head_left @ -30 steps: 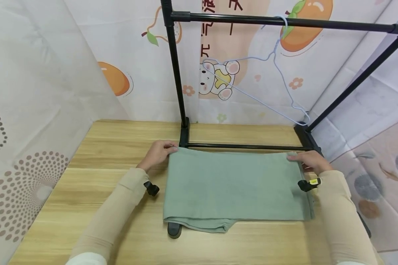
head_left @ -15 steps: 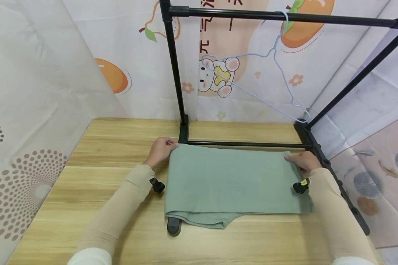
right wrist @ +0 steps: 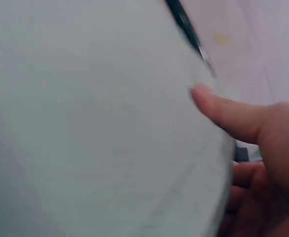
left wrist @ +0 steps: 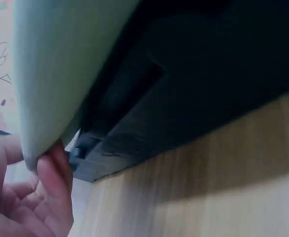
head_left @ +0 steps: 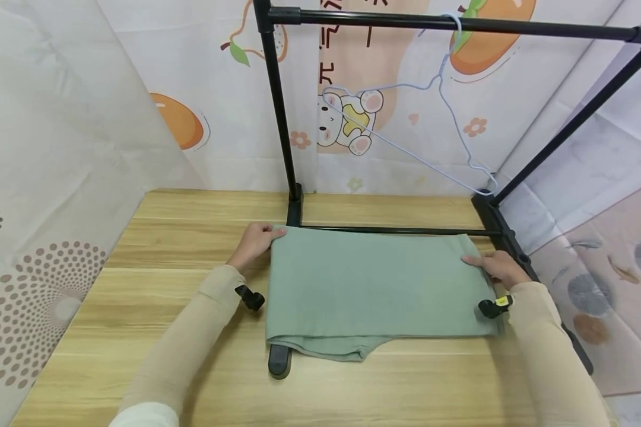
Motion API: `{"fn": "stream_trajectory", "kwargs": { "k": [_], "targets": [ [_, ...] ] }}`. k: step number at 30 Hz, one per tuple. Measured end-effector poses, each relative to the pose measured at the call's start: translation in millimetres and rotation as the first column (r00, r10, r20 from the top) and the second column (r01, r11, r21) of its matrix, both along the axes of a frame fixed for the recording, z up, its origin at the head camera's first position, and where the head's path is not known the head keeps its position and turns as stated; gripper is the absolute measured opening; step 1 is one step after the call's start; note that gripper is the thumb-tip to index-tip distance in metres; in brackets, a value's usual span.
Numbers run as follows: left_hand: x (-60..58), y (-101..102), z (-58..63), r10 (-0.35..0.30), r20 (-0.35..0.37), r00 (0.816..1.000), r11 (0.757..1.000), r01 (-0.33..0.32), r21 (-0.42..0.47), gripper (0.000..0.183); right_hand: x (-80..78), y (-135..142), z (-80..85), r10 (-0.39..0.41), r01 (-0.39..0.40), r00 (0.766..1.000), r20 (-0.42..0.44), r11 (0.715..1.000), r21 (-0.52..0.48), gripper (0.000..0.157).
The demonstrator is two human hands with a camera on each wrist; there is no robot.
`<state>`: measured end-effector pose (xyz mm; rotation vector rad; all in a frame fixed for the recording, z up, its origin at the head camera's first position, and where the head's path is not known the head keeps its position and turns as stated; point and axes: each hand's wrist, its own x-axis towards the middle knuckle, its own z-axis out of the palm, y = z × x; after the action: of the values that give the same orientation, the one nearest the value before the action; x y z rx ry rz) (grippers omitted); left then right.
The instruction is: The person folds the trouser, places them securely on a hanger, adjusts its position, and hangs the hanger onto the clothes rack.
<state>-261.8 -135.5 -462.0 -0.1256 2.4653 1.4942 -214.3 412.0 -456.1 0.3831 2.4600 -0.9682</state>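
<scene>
A sage-green folded garment [head_left: 374, 284] with a rounded flap at its front edge spans the feet of a black rack. My left hand [head_left: 253, 244] pinches its far left corner between thumb and fingers. In the left wrist view, the cloth [left wrist: 65, 64] is lifted at that edge, above the dark base. My right hand [head_left: 499, 265] grips the right edge near the far corner. The right wrist view shows the thumb on top of the cloth [right wrist: 95, 108], with the other fingers partly hidden beneath.
Over the garment rises the black clothes rack [head_left: 278, 95], its top bar [head_left: 384, 21] carrying a pale blue wire hanger [head_left: 406, 86]. A low crossbar [head_left: 406, 230] runs behind the cloth. Wooden tabletop [head_left: 181, 237] extends left; printed curtains [head_left: 64, 107] surround it.
The garment has shifted slightly away from me, its far edge now nearer the low crossbar. Both hands keep hold; the right hand now sits lower below the far right corner.
</scene>
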Motion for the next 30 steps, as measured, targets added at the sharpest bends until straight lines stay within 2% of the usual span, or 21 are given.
{"fn": "stream_trajectory", "kwargs": {
  "k": [2, 4, 6, 8, 11, 14, 17, 19, 20, 22, 25, 27, 30],
  "targets": [
    [-1.7, 0.9, -0.1, 0.027, 0.016, 0.999, 1.000, -0.028, 0.010, 0.036, -1.6, -3.4, -2.7, -0.033, 0.033, 0.999, -0.014, 0.999, 0.001, 0.057],
    [-2.2, 1.0, -2.8, 0.026, 0.035, 0.999, 1.000, -0.027, 0.008, 0.035, -0.5, -5.2, -4.6, -0.043, 0.043, 0.999, 0.003, 0.999, 0.022, 0.054],
    [1.8, 0.0, -3.7, -0.001, 0.072, 0.997, 1.000, -0.001, 0.022, 0.035, 4.3, -4.1, -2.4, -0.010, 0.009, 0.999, 0.052, 1.000, 0.023, 0.061],
    [11.1, -2.2, -3.1, -0.044, 0.097, 0.994, 0.999, 0.041, 0.026, 0.038, 11.7, -0.1, 0.7, 0.037, -0.038, 0.995, 0.093, 0.999, 0.013, 0.071],
    [36.5, -8.0, -0.7, -0.124, 0.112, 0.986, 0.992, 0.121, 0.033, 0.039, 26.2, 7.6, 3.0, 0.092, -0.087, 0.988, 0.123, 0.995, -0.042, 0.071],
    [68.9, -12.2, -2.0, -0.196, 0.127, 0.972, 0.980, 0.191, 0.047, 0.034, 43.0, 14.4, -0.9, 0.109, -0.098, 0.985, 0.135, 0.991, -0.085, 0.059],
    [99.3, -11.1, -3.4, -0.272, 0.171, 0.947, 0.961, 0.258, 0.099, 0.032, 58.2, 18.1, -2.2, 0.143, -0.133, 0.980, 0.135, 0.988, -0.082, 0.070],
    [113.4, -9.0, -3.6, -0.321, 0.179, 0.930, 0.946, 0.304, 0.116, 0.033, 63.5, 18.3, -1.8, 0.168, -0.161, 0.980, 0.104, 0.985, -0.068, 0.079],
    [118.5, -8.2, -3.1, -0.329, 0.174, 0.928, 0.942, 0.311, 0.122, 0.033, 64.7, 17.8, -1.4, 0.168, -0.164, 0.983, 0.078, 0.985, -0.060, 0.080],
    [124.7, -7.5, -1.2, -0.296, 0.151, 0.943, 0.953, 0.281, 0.116, 0.028, 65.1, 16.4, 0.1, 0.168, -0.167, 0.986, 0.013, 0.986, -0.022, 0.077],
    [126.8, -9.5, 0.6, -0.209, 0.110, 0.972, 0.976, 0.199, 0.094, 0.023, 63.5, 14.6, 2.1, 0.142, -0.141, 0.989, -0.048, 0.989, 0.033, 0.070],
    [125.8, -11.7, 0.1, -0.176, 0.107, 0.979, 0.983, 0.168, 0.079, 0.027, 63.0, 13.6, 3.7, 0.140, -0.135, 0.989, -0.054, 0.987, 0.081, 0.064],
    [125.5, -13.9, -2.0, -0.181, 0.104, 0.978, 0.982, 0.175, 0.068, 0.024, 63.8, 10.5, 6.7, 0.140, -0.132, 0.989, -0.050, 0.981, 0.141, 0.057]
  ]
}}
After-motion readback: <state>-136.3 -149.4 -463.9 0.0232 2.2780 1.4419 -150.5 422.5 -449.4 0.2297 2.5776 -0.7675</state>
